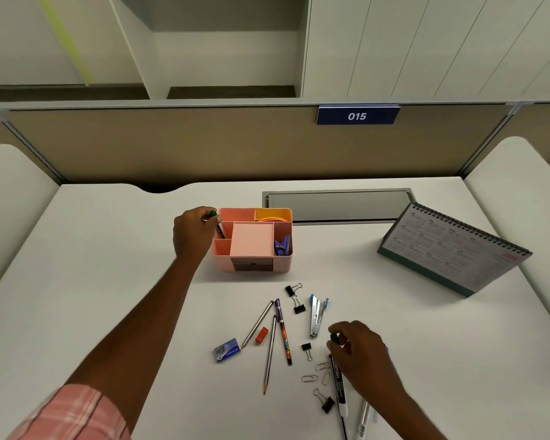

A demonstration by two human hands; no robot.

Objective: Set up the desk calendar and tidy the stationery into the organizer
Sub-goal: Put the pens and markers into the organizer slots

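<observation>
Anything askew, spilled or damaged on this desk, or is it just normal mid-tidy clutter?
Nothing looks damaged or spilled. The desk calendar stands upright at the right. Pencils, binder clips and a stapler lie loose in front of the pink organizer, simply not yet sorted. The left hand puts a green-capped marker into the organizer.

The left hand (193, 234) reaches far forward on an outstretched arm, fingers pinched closed. The right hand (359, 350) sits nearer, fingertips curled shut, palm down

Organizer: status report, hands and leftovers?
Left hand lowering green-capped marker into organizer. Right hand gripping second marker. Calendar standing. Path clear.
</observation>
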